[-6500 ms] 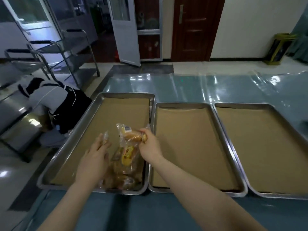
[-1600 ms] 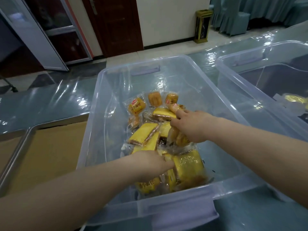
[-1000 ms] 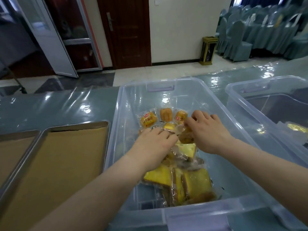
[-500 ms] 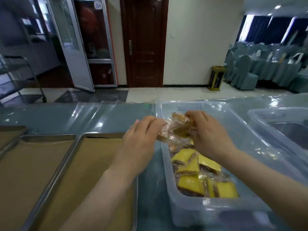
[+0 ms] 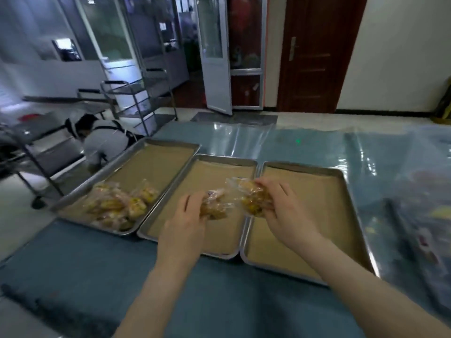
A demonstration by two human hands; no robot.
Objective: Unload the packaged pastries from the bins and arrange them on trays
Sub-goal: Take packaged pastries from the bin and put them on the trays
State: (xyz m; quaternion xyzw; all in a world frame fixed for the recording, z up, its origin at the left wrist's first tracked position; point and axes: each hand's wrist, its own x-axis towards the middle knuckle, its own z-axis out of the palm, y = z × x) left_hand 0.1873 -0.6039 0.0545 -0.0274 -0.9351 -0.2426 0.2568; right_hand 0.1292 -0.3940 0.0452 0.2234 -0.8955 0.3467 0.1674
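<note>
Three metal trays lined with brown paper lie side by side on the blue table. The left tray [image 5: 170, 152] holds a pile of packaged pastries [image 5: 117, 206] at its near end. My left hand [image 5: 185, 220] grips a clear-wrapped pastry bundle [image 5: 214, 203] above the middle tray [image 5: 224, 242]. My right hand [image 5: 285, 211] grips a second bundle of wrapped pastries [image 5: 251, 196] over the seam between the middle tray and the right tray [image 5: 336, 215]. Both bundles hang in the air, close together. The middle and right trays hold nothing but paper.
A blurred clear bin [image 5: 419, 215] sits at the far right on the table. Metal carts [image 5: 136, 98] stand to the left on the floor, and a crouching person [image 5: 105, 140] is beside them. Clear plastic film [image 5: 317, 142] covers the table behind the trays.
Both hands lifted pastry packs out of the bin and carried them left; my view swung from the bin to the three trays, and the hands now hover over the middle tray.
</note>
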